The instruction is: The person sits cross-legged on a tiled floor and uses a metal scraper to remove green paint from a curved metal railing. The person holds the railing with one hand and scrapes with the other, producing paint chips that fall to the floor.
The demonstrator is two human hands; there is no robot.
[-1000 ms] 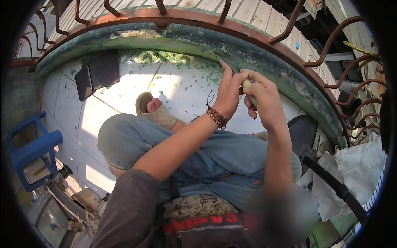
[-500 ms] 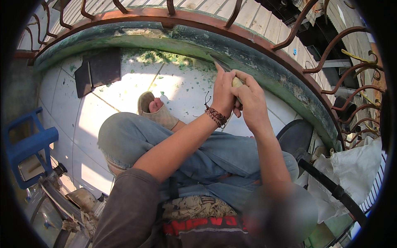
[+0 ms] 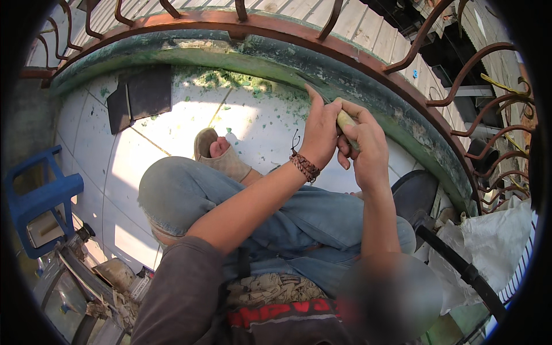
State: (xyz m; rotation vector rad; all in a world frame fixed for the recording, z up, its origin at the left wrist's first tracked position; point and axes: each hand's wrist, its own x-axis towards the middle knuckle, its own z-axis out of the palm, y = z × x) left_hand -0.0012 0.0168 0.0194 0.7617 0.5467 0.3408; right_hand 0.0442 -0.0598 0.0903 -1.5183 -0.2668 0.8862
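Loc: prob. balcony/terrace | iron railing [image 3: 236, 24] top + R of frame | wht tile flr [image 3: 131, 167] ctr-L | corrug. roof [image 3: 365, 34] beyond, top

Spreads out as a white tiled floor [image 3: 123, 201], strewn with green flakes [image 3: 214, 79], most thickly along the far edge; bears a dark flat panel [image 3: 152, 89] near the far left corner, a blue plastic stool [image 3: 46, 190] by the left edge.
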